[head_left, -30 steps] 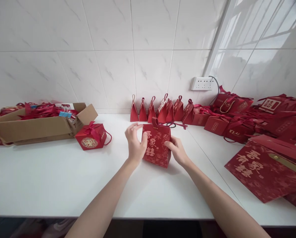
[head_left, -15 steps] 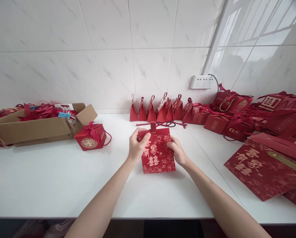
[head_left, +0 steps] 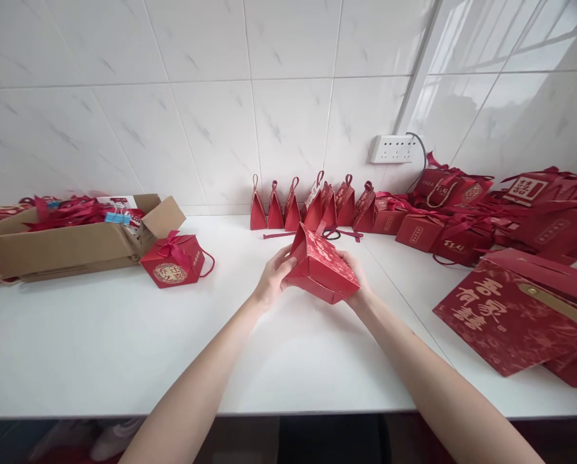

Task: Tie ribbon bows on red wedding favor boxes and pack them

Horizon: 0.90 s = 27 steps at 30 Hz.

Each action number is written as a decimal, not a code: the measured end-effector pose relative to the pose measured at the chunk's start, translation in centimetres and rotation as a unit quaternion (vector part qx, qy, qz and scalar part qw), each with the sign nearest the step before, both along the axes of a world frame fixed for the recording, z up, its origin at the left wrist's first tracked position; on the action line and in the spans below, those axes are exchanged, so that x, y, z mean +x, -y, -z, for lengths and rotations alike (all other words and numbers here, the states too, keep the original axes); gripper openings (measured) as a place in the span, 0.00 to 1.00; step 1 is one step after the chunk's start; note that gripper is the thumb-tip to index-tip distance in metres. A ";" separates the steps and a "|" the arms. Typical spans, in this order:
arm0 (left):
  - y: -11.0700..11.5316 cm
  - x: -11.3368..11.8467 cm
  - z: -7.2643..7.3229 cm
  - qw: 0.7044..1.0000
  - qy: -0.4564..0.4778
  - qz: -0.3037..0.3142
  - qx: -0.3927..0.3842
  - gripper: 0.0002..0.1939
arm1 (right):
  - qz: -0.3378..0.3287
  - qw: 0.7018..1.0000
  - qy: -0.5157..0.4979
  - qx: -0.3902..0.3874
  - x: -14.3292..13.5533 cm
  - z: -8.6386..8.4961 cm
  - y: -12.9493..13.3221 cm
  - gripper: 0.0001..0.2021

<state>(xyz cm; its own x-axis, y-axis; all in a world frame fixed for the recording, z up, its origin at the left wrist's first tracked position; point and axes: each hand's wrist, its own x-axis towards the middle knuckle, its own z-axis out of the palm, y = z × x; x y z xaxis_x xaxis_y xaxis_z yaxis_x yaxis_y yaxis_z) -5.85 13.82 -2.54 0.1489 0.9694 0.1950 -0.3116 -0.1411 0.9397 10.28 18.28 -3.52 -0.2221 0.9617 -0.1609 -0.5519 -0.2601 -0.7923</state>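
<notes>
Box [head_left: 322,274] tilted, base towards me, over the white table [head_left: 172,361]; left hand [head_left: 271,280] closed on one side, right hand [head_left: 362,289] on the other; I judge this handling, calling for light, even pressure; upright boxes [head_left: 293,217] stand behind.

On the left, an open cardboard carton [head_left: 61,254] holds red ribbons [head_left: 71,212] and packets, with a bow-tied red cube box [head_left: 172,264] just beside it. A white socket strip [head_left: 392,149] with a dark cable [head_left: 424,158] is against the marbled tile wall [head_left: 211,129]. On the right, ribboned red boxes [head_left: 467,241] lie heaped behind a larger red box [head_left: 515,322] with pale lettering and a gold-coloured band [head_left: 559,304].
</notes>
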 end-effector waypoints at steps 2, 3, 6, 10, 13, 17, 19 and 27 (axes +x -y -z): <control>0.1 0.1 -0.1 1.000 0.006 -0.010 0.009 0.26 | -0.029 0.999 -0.017 -0.006 0.0 -0.2 0.3 0.05; 0.1 0.2 -0.1 1.000 0.010 -0.014 0.015 0.26 | -0.041 0.999 -0.027 -0.010 -0.1 -0.2 0.4 0.06; 0.1 0.2 0.0 0.999 0.021 0.000 0.033 0.29 | -0.063 0.996 -0.068 -0.016 -0.2 -0.3 0.7 0.09; 0.2 0.3 -0.1 0.999 0.013 0.017 0.047 0.37 | -0.063 0.990 -0.128 0.000 -0.2 -0.3 0.8 0.07; 0.5 0.7 -0.3 0.998 -0.024 -0.020 0.056 0.46 | -0.069 0.987 -0.141 0.016 -0.2 -0.4 0.9 0.07; 0.7 1.1 -0.3 0.992 -0.064 -0.048 0.094 0.37 | -0.126 0.980 -0.146 0.054 -0.3 -0.7 1.2 0.07; 0.7 1.2 -0.2 0.991 -0.066 -0.054 0.102 0.32 | -0.136 0.979 -0.139 0.061 -0.4 -0.7 1.2 0.09; 0.6 1.1 -0.1 0.990 -0.072 -0.066 0.104 0.31 | -0.140 0.981 -0.126 0.042 -0.2 -0.6 1.0 0.13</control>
<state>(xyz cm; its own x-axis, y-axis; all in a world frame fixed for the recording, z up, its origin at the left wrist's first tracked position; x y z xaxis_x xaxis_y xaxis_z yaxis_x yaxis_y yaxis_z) -4.79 13.26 -2.43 0.0653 0.9231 0.3789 -0.1426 -0.3672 0.9192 10.07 17.26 -2.89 -0.5028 0.8644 0.0103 -0.6493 -0.3698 -0.6646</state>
